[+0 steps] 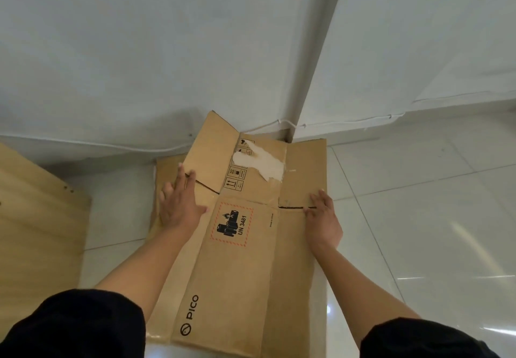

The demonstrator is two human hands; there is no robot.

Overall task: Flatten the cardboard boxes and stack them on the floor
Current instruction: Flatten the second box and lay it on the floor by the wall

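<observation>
Lying flattened, brown cardboard box (237, 268), torn label

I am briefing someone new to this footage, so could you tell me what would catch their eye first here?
The flattened cardboard box fills the centre of the floor, with both hands pressed flat on it: left hand near its left edge, right hand on the right. Its red-bordered battery label and the torn white patch further up stand out.
</observation>
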